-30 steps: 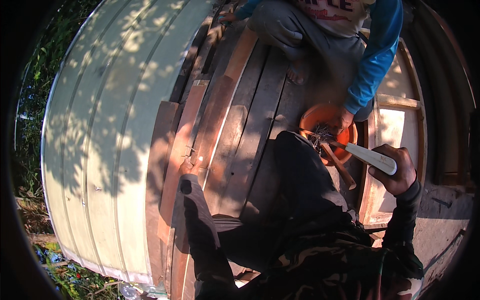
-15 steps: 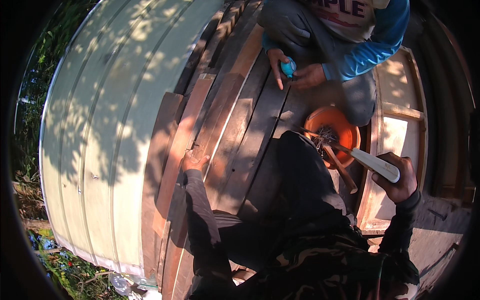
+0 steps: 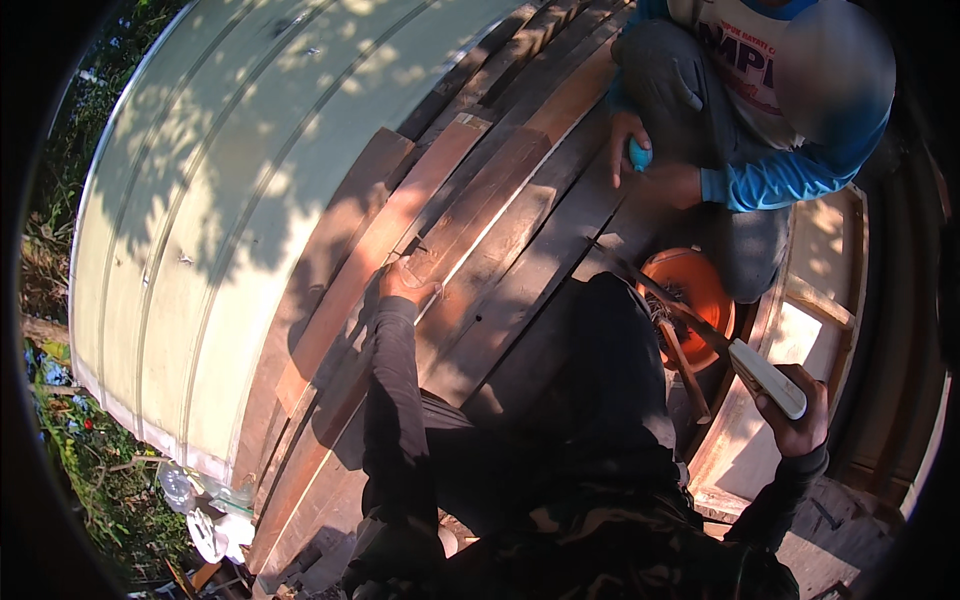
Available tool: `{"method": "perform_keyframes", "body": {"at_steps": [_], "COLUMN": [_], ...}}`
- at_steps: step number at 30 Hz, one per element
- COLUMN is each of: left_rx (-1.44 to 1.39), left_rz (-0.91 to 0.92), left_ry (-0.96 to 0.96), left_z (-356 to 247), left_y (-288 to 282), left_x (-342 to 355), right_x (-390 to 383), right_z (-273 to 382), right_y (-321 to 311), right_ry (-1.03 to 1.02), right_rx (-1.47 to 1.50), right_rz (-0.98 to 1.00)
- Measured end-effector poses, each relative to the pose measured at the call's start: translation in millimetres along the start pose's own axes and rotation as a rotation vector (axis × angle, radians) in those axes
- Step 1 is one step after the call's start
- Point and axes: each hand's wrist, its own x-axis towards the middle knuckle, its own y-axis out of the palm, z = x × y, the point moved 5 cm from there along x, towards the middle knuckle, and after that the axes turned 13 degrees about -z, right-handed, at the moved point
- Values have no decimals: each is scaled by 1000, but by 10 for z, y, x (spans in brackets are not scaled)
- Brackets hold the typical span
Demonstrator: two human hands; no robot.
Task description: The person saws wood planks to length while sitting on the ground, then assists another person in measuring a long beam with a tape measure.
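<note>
My left hand point(image 3: 408, 282) grips the edge of a reddish wooden plank point(image 3: 340, 325), thumb out to the side, beside a nail point(image 3: 419, 247) at its fingertips; whether it touches the nail I cannot tell. My right hand point(image 3: 792, 415) is closed on the white handle of a long dark-bladed tool point(image 3: 763, 378), its blade angled up-left across an orange pot point(image 3: 700, 280). In the pot are nails point(image 3: 660, 308) and a wooden-handled tool point(image 3: 692, 385), probably a hammer. A co-worker's hands point(image 3: 668, 184) are near a small turquoise object point(image 3: 639, 153).
A pale ribbed panel point(image 3: 190, 200) covers the left, with plants point(image 3: 95, 480) beyond. A co-worker point(image 3: 745, 90) crouches at top right on dark boards point(image 3: 520, 280). A framed wooden panel point(image 3: 815, 295) lies at right, white scraps point(image 3: 215, 525) at lower left.
The co-worker's hands have left the pot and come up with the turquoise object. My view has shifted; the scene sits further right. My hands keep their holds, the blade still over the pot.
</note>
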Motion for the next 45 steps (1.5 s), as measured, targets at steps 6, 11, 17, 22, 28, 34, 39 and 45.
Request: {"method": "perform_keyframes", "body": {"at_steps": [6, 11, 17, 22, 28, 34, 39, 45], "left_rx": [9, -32, -38, -61, -35, -25, -29, -19], "left_rz": [-30, -33, -14, 0, -4, 7, 27, 42], "left_ry": [29, 39, 24, 10, 24, 15, 12, -13], "left_z": [289, 324, 392, 380, 427, 400, 407, 359], "left_y": [129, 171, 231, 229, 268, 266, 252, 210], "left_x": [27, -18, -30, -38, -32, -31, -27, -35], "right_x": [-47, -8, 31, 39, 17, 0, 2, -7], "right_z": [-83, 2, 110, 142, 210, 200, 216, 99], "right_y": [56, 46, 66, 81, 105, 96, 105, 106], "right_ry": [-2, -22, -49, -90, -90, -62, -36, 23], "right_rx": [54, -29, 9, -11, -32, -31, -9, 28], "right_rz": [-42, -3, 61, 83, 87, 86, 81, 79]}}
